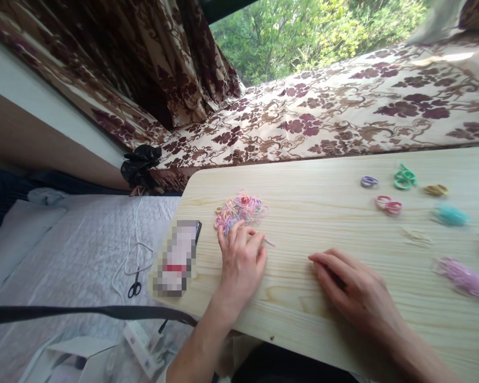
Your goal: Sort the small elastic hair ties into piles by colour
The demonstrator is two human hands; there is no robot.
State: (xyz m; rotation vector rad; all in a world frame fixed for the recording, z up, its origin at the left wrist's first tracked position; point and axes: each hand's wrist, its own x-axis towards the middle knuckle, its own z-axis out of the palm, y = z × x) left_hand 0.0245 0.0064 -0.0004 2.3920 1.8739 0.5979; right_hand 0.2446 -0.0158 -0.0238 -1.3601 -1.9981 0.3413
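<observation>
Left hand [241, 260] is resting fingers-spread at the mixed band pile [240, 209]; right hand [353, 290] is lying flat, holding nothing. Bands: light, stretchy, tangling — I'm pinching single loops off the edge.

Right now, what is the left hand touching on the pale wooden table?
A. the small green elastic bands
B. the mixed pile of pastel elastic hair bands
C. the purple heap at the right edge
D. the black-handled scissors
B: the left hand rests palm down with its fingertips at the near edge of the mixed pile of pastel elastic hair bands on the pale wooden table.
</observation>
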